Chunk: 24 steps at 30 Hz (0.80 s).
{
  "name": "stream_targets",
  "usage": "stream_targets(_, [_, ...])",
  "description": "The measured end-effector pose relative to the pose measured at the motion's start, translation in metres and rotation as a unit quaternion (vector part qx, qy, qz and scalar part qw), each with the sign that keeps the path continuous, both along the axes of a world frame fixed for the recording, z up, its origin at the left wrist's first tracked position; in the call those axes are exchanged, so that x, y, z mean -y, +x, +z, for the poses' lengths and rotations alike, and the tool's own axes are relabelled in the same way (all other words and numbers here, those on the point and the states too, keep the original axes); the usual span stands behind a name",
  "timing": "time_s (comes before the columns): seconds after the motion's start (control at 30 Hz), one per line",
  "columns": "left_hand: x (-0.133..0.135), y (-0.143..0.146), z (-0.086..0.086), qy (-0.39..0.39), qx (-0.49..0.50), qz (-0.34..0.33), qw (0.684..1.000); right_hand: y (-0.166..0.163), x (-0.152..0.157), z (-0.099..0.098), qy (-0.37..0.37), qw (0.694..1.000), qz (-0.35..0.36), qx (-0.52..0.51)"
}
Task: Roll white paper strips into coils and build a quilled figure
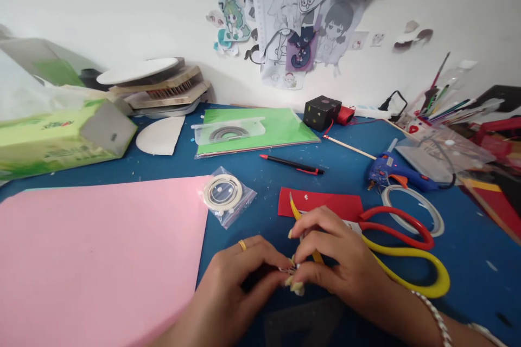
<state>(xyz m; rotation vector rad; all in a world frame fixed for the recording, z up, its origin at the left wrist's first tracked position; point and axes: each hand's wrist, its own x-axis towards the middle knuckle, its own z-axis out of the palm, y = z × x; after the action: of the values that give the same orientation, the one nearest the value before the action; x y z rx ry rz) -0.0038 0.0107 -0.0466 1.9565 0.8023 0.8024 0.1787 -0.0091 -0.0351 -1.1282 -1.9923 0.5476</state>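
My left hand [248,268] and my right hand [334,255] meet low in the middle of the view. Both pinch a tiny pale thing [290,270] between thumb and fingertips; the fingers mostly hide it, so its kind is unclear. A slim yellow pointed tool [296,208] sticks out beside my right fingers, partly covered by them. Large scissors with a red and a yellow handle loop [439,276] lie under and beside my right hand, their blades largely hidden. Just beyond the hand is a red paper strip [325,199].
Pink paper [101,255] covers the left side. A bag with white rings [223,194], a pen [291,164], a blue glue gun [401,171] and a tape roll [437,222] surround the hands. Behind lie green sheets [280,124], a black box [321,112] and a tissue pack [61,138].
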Motion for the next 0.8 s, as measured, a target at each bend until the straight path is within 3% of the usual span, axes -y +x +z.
stream_targets(0.13, [-0.001, 0.000, 0.001, -0.030, -0.012, -0.015, 0.999, 0.003, 0.001, 0.002, 0.058, 0.998, -0.014, -0.015])
stream_targets(0.37, [-0.010, -0.011, -0.009, 0.128, -0.147, 0.036, 0.980, 0.013, 0.001, 0.007, 0.034, 0.998, -0.060, -0.002])
stream_targets(0.8, [-0.011, -0.013, -0.009, 0.138, -0.170, 0.037, 0.975, 0.017, 0.003, 0.006, 0.018, 0.997, -0.063, 0.047])
